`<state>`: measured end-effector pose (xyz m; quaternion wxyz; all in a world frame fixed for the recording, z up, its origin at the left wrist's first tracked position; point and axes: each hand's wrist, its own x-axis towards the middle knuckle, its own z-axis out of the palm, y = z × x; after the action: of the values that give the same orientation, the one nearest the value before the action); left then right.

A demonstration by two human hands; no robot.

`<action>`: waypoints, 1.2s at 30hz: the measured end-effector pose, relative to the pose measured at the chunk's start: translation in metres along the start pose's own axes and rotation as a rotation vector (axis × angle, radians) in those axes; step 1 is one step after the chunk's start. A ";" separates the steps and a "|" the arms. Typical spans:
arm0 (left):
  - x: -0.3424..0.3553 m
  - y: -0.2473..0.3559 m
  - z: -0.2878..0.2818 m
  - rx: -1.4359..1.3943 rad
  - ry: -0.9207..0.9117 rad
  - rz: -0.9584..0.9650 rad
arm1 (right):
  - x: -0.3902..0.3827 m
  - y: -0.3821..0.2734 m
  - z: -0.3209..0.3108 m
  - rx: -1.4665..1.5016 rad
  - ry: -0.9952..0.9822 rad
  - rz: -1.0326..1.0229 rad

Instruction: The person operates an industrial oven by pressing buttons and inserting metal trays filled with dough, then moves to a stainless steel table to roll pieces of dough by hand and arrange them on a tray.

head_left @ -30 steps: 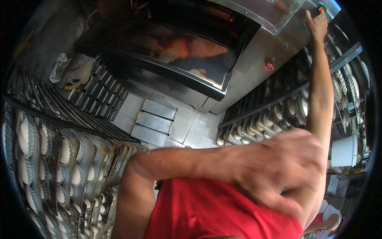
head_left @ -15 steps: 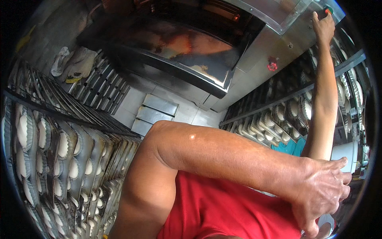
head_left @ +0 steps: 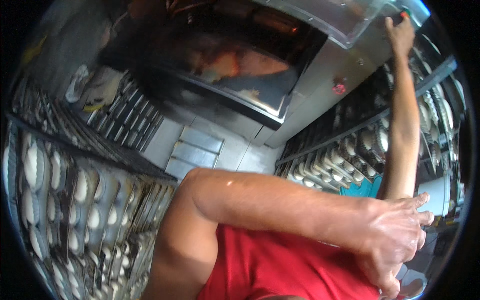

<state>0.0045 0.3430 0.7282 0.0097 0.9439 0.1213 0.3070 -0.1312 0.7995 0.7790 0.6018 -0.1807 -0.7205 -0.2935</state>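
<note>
My right arm stretches up along the right side. My right hand [head_left: 401, 40] reaches the top corner of the metal oven front [head_left: 345, 60], a fingertip at a small green and orange control [head_left: 406, 13]; thumb and finger are apart. Bent across my chest, my left arm brings my left hand [head_left: 392, 242] over to the right, in front of my right upper arm. Its fingers are spread, with nothing visible in them; whether the palm touches the arm is hidden. Ahead, the dark oven mouth [head_left: 220, 70] shows an orange glow inside. A red valve wheel [head_left: 339, 88] sits on the oven front.
Racks of trays with pale dough pieces stand on the left [head_left: 95, 215] and the right [head_left: 345, 157]. Several metal trays [head_left: 195, 152] lie on the tiled floor. Cloths [head_left: 102, 90] rest at the far left. A white bucket [head_left: 434, 195] and a teal item [head_left: 362, 187] are at right.
The view has shifted slightly, with the oven and racks lower and a little blurred. My right hand stays at the control; my left hand stays crossed over, its fingers slightly more spread.
</note>
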 end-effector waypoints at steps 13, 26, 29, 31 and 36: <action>-0.007 -0.005 0.070 0.019 0.549 -0.181 | -0.016 -0.043 -0.004 0.128 0.026 0.062; -0.221 0.044 0.185 0.234 0.646 -1.128 | -0.015 -0.023 -0.004 0.200 -0.015 -0.073; -0.281 0.088 0.262 0.020 0.531 -1.710 | -0.015 -0.016 -0.005 0.165 0.053 -0.120; -0.311 0.124 0.314 -0.098 0.425 -1.894 | -0.016 -0.013 0.006 0.127 0.113 -0.161; -0.341 0.170 0.372 -0.665 0.548 -2.040 | -0.015 -0.019 -0.002 0.121 0.166 -0.186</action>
<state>-0.0074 0.1193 0.2451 0.4841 0.2517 0.7517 0.3706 -0.1386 0.7853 0.7611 0.6393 -0.0514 -0.6982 -0.3179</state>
